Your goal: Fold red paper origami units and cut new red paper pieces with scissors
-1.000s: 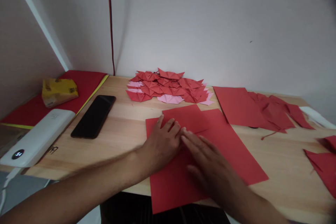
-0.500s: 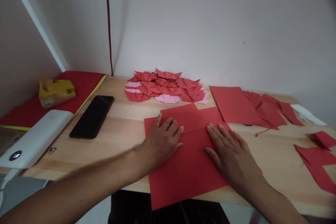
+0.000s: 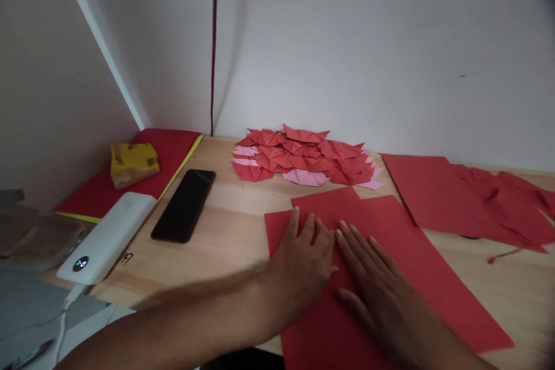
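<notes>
The red paper (image 3: 437, 289) lies on the counter (image 3: 238, 214), from the centre to the lower right of the frame; its lower part goes out of the picture. A smaller red piece (image 3: 333, 203) shows above the fingers, near the centre. The left hand (image 3: 299, 263) rests upon the paper, its grip spread, with the fingers a little bent and holding nothing that I can see. The right hand (image 3: 381, 295) lies just beside it, its grip flat and wide, the fingers straight and pressed to the red surface.

Behind them, in the upper middle, there is a pile of folded papers (image 3: 306, 156), red and pink. At the right, a red sheet (image 3: 425, 188) lies next to crumpled-looking red pieces (image 3: 507, 202). In the left part are a black phone (image 3: 184, 205), a white power bank (image 3: 108, 243) and a yellow packet (image 3: 134, 163).
</notes>
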Tool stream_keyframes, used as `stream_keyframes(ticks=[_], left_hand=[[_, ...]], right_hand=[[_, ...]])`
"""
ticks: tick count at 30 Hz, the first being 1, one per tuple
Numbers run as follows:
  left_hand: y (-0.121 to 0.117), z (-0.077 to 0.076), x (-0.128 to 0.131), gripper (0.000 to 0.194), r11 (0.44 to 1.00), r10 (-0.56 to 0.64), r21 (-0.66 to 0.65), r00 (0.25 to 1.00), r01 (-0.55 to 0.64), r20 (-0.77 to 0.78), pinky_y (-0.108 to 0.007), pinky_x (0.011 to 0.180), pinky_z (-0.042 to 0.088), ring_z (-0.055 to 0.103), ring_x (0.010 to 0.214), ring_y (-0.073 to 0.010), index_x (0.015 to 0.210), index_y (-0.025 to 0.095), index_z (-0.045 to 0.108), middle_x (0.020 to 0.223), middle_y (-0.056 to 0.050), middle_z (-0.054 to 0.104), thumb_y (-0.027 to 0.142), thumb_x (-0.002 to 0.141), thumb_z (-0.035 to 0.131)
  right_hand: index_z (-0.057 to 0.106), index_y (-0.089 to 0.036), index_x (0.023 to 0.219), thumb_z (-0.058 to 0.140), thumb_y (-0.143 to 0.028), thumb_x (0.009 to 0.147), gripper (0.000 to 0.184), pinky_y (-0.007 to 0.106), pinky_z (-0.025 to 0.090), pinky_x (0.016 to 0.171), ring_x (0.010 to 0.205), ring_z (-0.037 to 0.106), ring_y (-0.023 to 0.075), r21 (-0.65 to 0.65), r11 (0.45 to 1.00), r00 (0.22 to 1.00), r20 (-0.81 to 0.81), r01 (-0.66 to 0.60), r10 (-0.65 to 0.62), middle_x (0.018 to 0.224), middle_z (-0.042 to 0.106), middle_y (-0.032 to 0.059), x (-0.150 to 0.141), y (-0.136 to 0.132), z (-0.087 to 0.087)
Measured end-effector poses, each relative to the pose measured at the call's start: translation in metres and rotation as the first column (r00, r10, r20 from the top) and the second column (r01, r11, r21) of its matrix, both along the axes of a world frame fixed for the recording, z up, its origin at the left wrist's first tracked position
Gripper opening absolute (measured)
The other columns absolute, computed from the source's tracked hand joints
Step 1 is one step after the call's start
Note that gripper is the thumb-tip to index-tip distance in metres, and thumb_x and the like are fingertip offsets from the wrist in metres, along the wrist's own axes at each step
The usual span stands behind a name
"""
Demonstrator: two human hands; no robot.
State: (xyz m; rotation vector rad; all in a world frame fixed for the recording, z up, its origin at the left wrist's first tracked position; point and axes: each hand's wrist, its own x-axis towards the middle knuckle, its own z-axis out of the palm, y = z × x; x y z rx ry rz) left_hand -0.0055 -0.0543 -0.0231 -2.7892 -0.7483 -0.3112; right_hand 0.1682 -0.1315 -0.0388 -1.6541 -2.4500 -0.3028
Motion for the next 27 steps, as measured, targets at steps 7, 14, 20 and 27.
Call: stream_keyframes(ticks=[7, 14, 20, 27], left_hand=[[-0.009, -0.005, -0.01, 0.058, 1.0, 0.001, 0.013, 0.999, -0.001, -0.037, -0.057, 0.105, 0.036, 0.047, 0.128, -0.0337, 0.133, 0.009, 0.053, 0.137, -0.017, 0.055, 0.05, 0.094, 0.043], [-0.032, -0.001, -0.036, 0.055, 0.991, 0.105, -0.074, 0.992, -0.11, -0.07, -0.051, 0.109, 0.034, 0.04, 0.135, -0.0284, 0.133, 0.014, 0.054, 0.145, -0.008, 0.049, 0.05, 0.096, 0.036], [-0.049, -0.003, -0.041, 0.055, 0.971, 0.208, -0.116, 0.978, -0.209, -0.019, -0.052, 0.11, 0.033, 0.032, 0.14, -0.0277, 0.14, 0.016, 0.044, 0.15, -0.004, 0.041, 0.048, 0.098, 0.029], [-0.051, 0.0, -0.04, 0.05, 0.956, 0.232, -0.193, 0.972, -0.222, 0.034, -0.054, 0.11, 0.035, 0.034, 0.139, -0.0259, 0.139, 0.017, 0.045, 0.148, -0.004, 0.044, 0.043, 0.099, 0.03]], right_hand=[[-0.001, -0.012, 0.155, 0.042, -0.044, 0.092, 0.083, 0.048, 0.038, 0.103, 0.132, 0.046, 0.0295, 0.041, 0.999, 1.0, -0.005, 0.021, -0.021, 0.149, 0.042, 0.0173, 0.006, -0.008, -0.009], [0.002, -0.006, 0.154, 0.035, -0.041, 0.093, 0.078, 0.049, 0.037, 0.101, 0.129, 0.049, 0.0322, 0.081, 0.997, 1.0, 0.023, -0.003, 0.001, 0.147, 0.043, 0.0214, 0.006, -0.004, -0.008], [0.001, -0.011, 0.155, 0.032, -0.043, 0.095, 0.075, 0.047, 0.039, 0.099, 0.126, 0.053, 0.0286, 0.073, 0.996, 0.998, 0.043, -0.059, 0.056, 0.142, 0.05, 0.0183, 0.013, 0.0, -0.005], [0.012, -0.021, 0.155, 0.028, -0.039, 0.097, 0.062, 0.055, 0.039, 0.096, 0.127, 0.051, 0.0337, 0.093, 0.994, 0.999, 0.019, -0.051, 0.05, 0.149, 0.04, 0.021, 0.014, 0.0, -0.013]])
